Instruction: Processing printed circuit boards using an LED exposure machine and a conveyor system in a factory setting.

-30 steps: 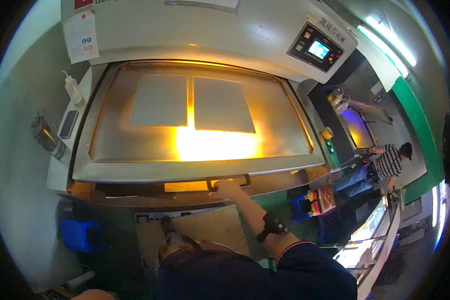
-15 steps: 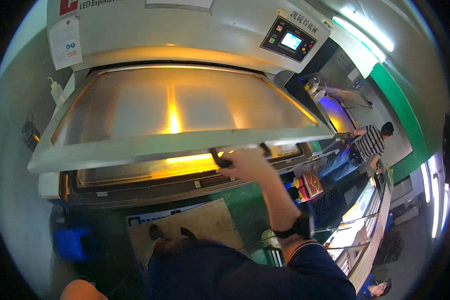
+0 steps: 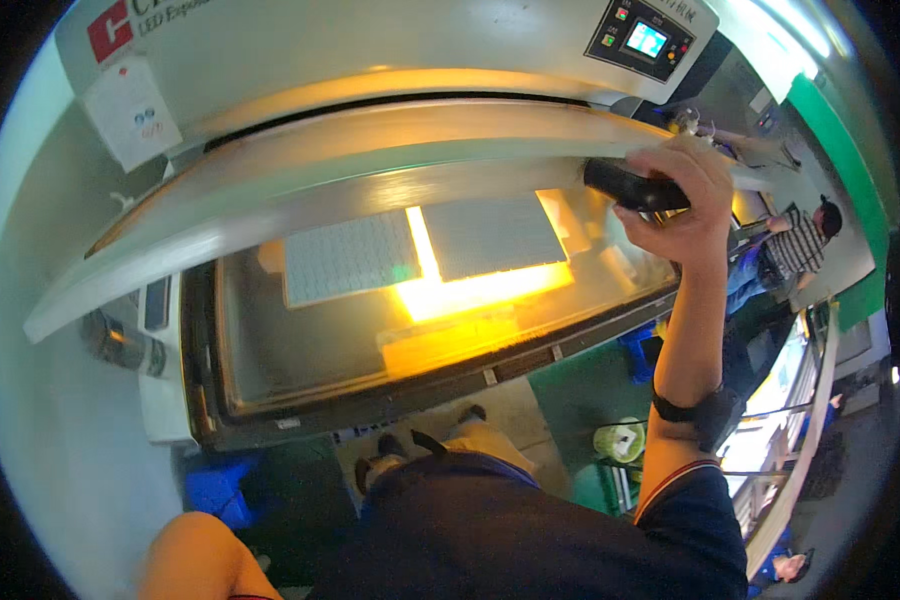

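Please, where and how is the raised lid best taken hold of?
By the black handle of the lid, probably from the front: it juts out from the near edge, and the right hand holds it there.

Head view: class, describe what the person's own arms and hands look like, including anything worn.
The right hand wears no glove. A black strap with a dark, bulky piece circles the forearm, below a short, dark sleeve edged with red. The left arm shows bare; its hand is out of view.
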The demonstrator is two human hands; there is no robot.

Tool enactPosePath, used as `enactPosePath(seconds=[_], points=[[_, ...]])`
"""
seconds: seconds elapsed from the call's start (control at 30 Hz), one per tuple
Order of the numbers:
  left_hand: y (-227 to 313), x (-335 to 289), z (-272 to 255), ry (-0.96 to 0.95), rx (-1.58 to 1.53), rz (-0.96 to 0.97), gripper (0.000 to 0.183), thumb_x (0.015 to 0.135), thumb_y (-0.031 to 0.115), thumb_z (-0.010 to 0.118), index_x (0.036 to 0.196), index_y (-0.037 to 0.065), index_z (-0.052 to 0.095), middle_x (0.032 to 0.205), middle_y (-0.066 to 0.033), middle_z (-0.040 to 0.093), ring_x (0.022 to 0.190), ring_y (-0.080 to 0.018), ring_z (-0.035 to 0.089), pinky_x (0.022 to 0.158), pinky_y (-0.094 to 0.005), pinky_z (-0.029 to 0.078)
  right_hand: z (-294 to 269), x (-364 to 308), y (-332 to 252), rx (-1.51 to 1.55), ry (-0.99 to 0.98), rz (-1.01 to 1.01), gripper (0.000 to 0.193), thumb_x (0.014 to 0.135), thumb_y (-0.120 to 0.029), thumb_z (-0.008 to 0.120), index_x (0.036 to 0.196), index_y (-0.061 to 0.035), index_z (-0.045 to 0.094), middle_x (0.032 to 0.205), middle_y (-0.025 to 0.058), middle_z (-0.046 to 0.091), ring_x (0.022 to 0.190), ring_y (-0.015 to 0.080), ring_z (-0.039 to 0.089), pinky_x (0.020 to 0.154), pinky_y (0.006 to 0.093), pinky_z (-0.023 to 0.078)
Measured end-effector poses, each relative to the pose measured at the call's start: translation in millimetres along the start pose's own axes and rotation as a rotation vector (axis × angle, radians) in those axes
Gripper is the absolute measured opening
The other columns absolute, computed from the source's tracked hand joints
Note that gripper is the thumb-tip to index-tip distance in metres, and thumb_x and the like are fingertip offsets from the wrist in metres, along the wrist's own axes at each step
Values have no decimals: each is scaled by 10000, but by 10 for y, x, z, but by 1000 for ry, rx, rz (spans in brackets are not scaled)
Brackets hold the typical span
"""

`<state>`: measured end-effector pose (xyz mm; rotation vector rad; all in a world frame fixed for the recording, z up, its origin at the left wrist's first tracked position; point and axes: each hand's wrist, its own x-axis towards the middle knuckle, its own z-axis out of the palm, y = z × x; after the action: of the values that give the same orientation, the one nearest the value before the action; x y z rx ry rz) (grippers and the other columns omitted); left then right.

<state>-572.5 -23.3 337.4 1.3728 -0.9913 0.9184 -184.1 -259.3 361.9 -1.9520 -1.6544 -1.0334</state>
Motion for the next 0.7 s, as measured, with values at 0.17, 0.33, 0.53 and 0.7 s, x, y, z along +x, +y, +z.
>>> enactPosePath(seconds=[0.17,0.33,0.53,0.7], points=[[-857,-12,7,-56,-38,-98,522,915,290,651,1312,-27,531,1290,-200,586,1196,-339,549,1025,-446,420,392,38,204,-483,569,-218,469,748,-466,739,1108,-172,675,1203,114,645,1112,344,608,992,503,401],[-2897,-1278,-364,197,659,-988,562,911,303,654,1339,-37,523,1315,-212,581,1230,-357,544,1052,-459,408,2048,-1351,295,30,-60,254,685,761,-161,701,1408,-266,505,1503,130,426,1429,336,357,1170,551,234],[-3550,-2878,-1369,248,1818,-2042,1223,703,668,753,1517,-60,203,1570,-286,231,1458,-409,240,1169,-517,236,2921,-3417,1271,-302,-695,945,685,879,-511,632,1482,-279,403,1556,136,347,1454,341,291,1139,621,221],[-3383,-2922,-1744,52,1534,-2057,1292,620,627,831,1495,-88,204,1539,-313,270,1438,-433,271,1148,-528,289,2521,-3480,1720,-350,-866,1567,819,783,-603,706,1454,-209,449,1484,141,448,1350,337,453,1089,528,359]])
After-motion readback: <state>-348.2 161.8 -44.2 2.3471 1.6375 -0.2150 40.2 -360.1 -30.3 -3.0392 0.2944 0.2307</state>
